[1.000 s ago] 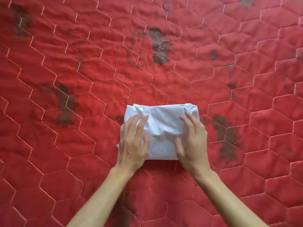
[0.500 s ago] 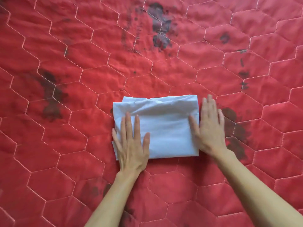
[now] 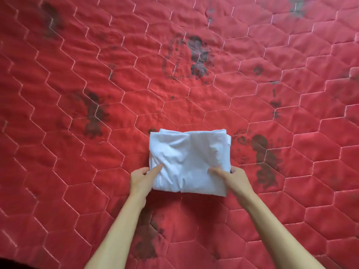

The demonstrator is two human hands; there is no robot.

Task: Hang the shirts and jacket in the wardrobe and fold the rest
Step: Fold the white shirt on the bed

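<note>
A white garment (image 3: 189,160), folded into a compact rectangle, lies on the red quilted bed cover (image 3: 116,94) in the lower middle of the head view. My left hand (image 3: 142,180) grips its near left corner, thumb on top and fingers tucked under. My right hand (image 3: 234,180) grips the near right corner the same way. The near edge of the bundle looks slightly raised off the cover. Its top is wrinkled.
The red cover with white hexagon stitching fills the whole view and carries several dark stains, the nearest one (image 3: 262,152) just right of the garment. No other clothing, hanger or wardrobe is in view.
My hands lay flat on the garment before. Now they have slid to its near corners and taken hold, with fingers underneath.
</note>
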